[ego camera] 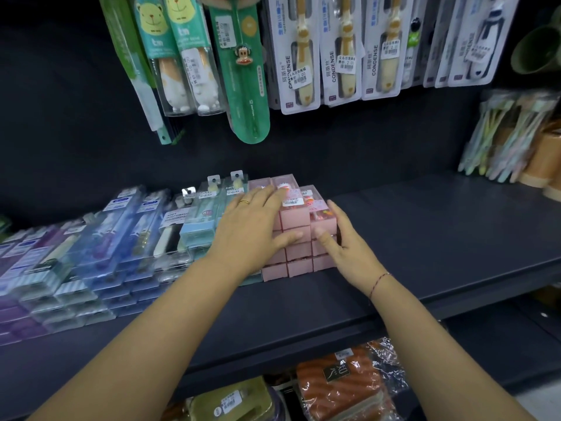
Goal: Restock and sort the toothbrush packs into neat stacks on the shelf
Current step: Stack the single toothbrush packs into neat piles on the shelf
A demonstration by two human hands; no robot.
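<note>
Pink toothbrush packs (296,235) stand in neat stacks at the middle of the dark shelf (425,238). My left hand (252,229) lies flat over the top and left side of the pink stacks, fingers straight, thumb against the front ends. My right hand (343,241) presses its straight fingers against the stacks' right side. Left of the pink packs stand teal packs (209,208), then blue and clear packs (127,232), and purple packs (18,284) at the far left.
Carded toothbrushes (303,56) hang on hooks above the shelf. Bundled pastel toothbrushes (498,141) and orange tubs stand at the far right. The shelf's front edge (303,344) runs below my forearms, with wrapped sponges (343,387) on the lower shelf.
</note>
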